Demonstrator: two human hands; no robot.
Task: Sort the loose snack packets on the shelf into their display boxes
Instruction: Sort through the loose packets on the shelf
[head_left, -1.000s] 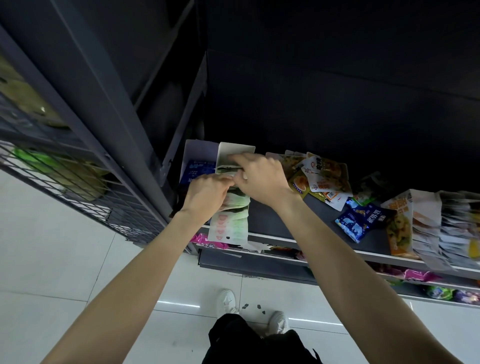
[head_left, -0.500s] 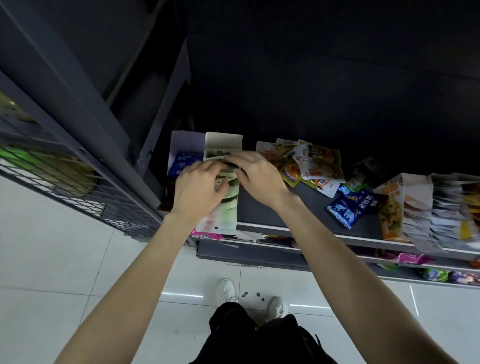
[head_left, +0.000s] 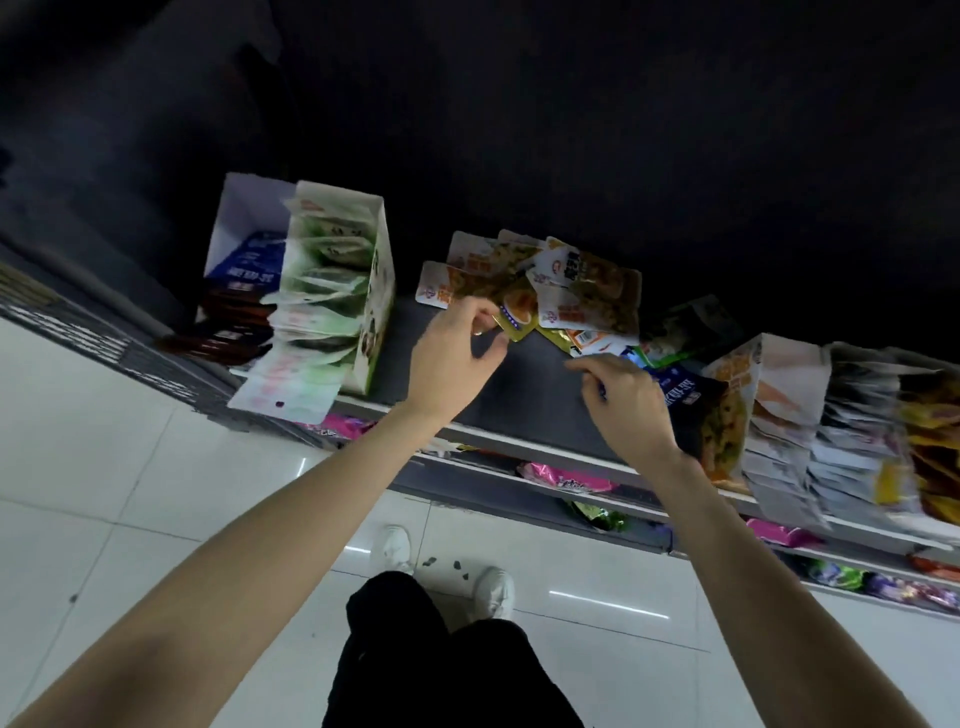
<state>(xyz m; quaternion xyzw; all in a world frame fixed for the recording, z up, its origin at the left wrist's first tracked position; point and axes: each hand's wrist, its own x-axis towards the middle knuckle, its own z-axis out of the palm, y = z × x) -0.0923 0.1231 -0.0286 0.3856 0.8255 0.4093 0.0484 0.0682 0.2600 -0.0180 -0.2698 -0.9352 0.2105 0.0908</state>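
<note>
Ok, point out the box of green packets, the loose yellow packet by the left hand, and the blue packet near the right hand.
Green packet box (head_left: 375, 291): head view, on its right side wall.
Yellow packet (head_left: 519, 307): head view, on its printed face.
Blue packet (head_left: 680, 391): head view, on its label.

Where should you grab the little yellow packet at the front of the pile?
Probably by its near corner, coming from the front left. The yellow packet lies flat with that corner poking off the loose pile, right at the left hand, so nothing else gets dragged.
</note>
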